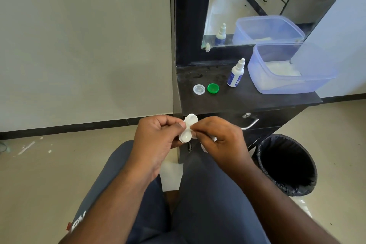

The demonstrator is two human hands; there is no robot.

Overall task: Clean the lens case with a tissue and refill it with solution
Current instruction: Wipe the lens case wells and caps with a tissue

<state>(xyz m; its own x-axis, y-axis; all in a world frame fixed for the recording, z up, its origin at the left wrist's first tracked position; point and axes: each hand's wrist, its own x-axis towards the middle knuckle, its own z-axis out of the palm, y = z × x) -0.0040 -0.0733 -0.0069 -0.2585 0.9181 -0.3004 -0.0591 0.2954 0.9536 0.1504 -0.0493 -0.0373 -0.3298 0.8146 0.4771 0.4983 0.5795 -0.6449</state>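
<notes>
Holding the white lens case (188,128) above the lap, in front of the dark worktop (247,97), the left hand (156,134) has its fingers curled round the case's left edge, thumb on the near side. The case is tilted, one well higher than the other, both wells uncovered. The right hand (219,136) meets the case from the right; its fingers are pinched together on a white tissue (205,145), pressed to the middle of the case, with a scrap of tissue hanging below the palm.

On the worktop beyond the case lie a clear cap (199,89) and, just beside it to the right, a green cap (213,88), both open side up. Farther right of the green cap stands the white solution bottle (235,73), capped and upright. Right of the bottle sits a bluish translucent plastic box (287,85) with something white inside. A mirror (257,6) behind the bottle repeats bottle and box. A black-lined bin (287,164) stands on the floor right of the worktop's drawer handle (250,125).
</notes>
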